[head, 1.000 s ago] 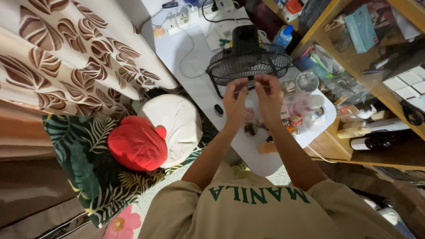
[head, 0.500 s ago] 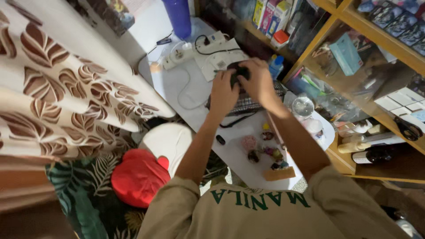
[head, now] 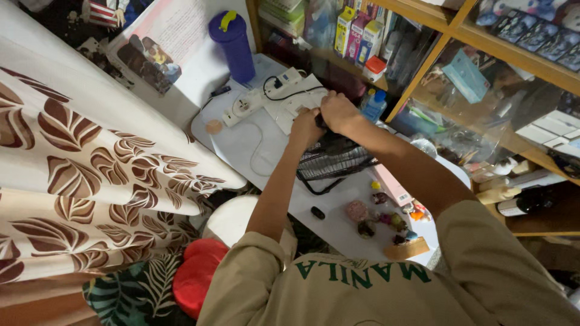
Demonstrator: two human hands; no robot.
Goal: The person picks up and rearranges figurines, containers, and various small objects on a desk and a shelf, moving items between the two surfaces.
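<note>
Fingers of the left hand [head: 305, 130] and right hand [head: 338, 111] curl closed around the motor housing behind a small black wire-cage fan [head: 332, 160] on the white table [head: 241, 142], apparently mid-adjustment, with the little colourful trinkets [head: 377, 217] nearby untouched.

The fan [head: 331, 160] I'm gripping is small and black, with a wire cage, and stands on the white table [head: 241, 142] at about one o'clock from me. Its cage tilts toward me; the dark housing at its top is mostly hidden under my hands, so its shape is unclear.
</note>
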